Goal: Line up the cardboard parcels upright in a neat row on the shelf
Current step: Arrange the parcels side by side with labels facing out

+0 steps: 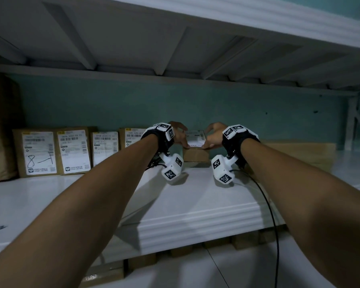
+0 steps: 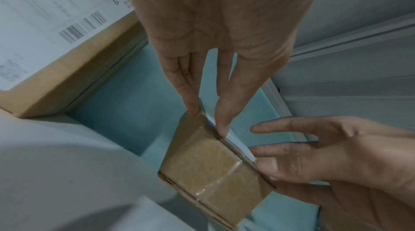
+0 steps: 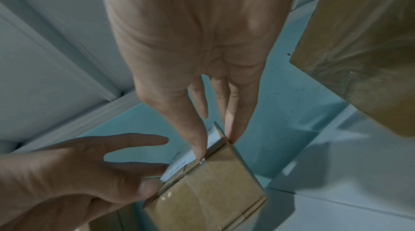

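A small cardboard parcel (image 1: 195,154) sits at the middle of the white shelf (image 1: 195,204), its white label turned up and towards me. My left hand (image 1: 183,140) pinches its left end, and in the left wrist view the left hand (image 2: 207,119) has fingertips on either side of the parcel (image 2: 213,172) at its top edge. My right hand (image 1: 209,140) pinches the right end. The right wrist view shows the right hand (image 3: 216,140) straddling a corner of the parcel (image 3: 206,199). To the left, several labelled parcels (image 1: 74,151) stand upright in a row against the back wall.
A tall brown box (image 1: 2,125) stands at the far left. A wide, flat, plastic-wrapped brown parcel (image 1: 299,152) lies just to the right of my hands. The upper shelf's underside (image 1: 175,38) hangs low overhead. A black cable (image 1: 272,215) trails from my right wrist. More boxes (image 1: 104,275) sit below.
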A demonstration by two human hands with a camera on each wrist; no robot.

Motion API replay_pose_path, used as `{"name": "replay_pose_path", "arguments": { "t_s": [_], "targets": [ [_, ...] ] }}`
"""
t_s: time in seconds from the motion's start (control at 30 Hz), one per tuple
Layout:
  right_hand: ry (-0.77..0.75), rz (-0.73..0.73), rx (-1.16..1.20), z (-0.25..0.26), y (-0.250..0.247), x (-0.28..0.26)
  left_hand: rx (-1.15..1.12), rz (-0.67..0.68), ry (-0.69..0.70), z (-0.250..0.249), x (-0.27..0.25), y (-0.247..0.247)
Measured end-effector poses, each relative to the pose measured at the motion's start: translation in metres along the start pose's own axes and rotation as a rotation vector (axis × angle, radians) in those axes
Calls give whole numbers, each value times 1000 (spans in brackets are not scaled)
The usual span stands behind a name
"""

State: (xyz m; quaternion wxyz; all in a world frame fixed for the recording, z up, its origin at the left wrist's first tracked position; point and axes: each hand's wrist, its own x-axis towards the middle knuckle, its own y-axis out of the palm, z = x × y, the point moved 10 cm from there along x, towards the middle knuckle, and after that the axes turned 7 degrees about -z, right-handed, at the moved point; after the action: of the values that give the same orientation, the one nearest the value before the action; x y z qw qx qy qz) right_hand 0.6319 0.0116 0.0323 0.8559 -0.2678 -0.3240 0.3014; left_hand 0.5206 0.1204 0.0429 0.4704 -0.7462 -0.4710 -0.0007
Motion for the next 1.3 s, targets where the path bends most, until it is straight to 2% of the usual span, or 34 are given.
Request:
{"name": "replay_pose_path", "arguments": {
  "t_s": [0.37, 0.5, 0.63, 0.8, 1.0, 1.13, 1.3],
  "targets": [
    [-37, -18, 16, 26, 1, -8, -11, -49, 13, 8, -6, -29],
    [-58, -7, 16, 38, 5, -11, -50, -44, -7, 13, -11, -43],
    [-68, 6, 31, 49, 16, -10, 27, -7, -12, 19, -17, -51],
    [-93, 1, 18, 61, 29, -7, -151, -33, -12, 23, -22, -62],
    [-101, 14, 8, 66, 40, -1, -170, -32, 12, 29, -23, -60],
    [-109, 13, 46, 65, 45, 4, -101, -2, -14, 31, -23, -60],
    [-95, 22, 74, 63, 52, 6, 49, -63, 18, 33, -23, -69]
  ]
}}
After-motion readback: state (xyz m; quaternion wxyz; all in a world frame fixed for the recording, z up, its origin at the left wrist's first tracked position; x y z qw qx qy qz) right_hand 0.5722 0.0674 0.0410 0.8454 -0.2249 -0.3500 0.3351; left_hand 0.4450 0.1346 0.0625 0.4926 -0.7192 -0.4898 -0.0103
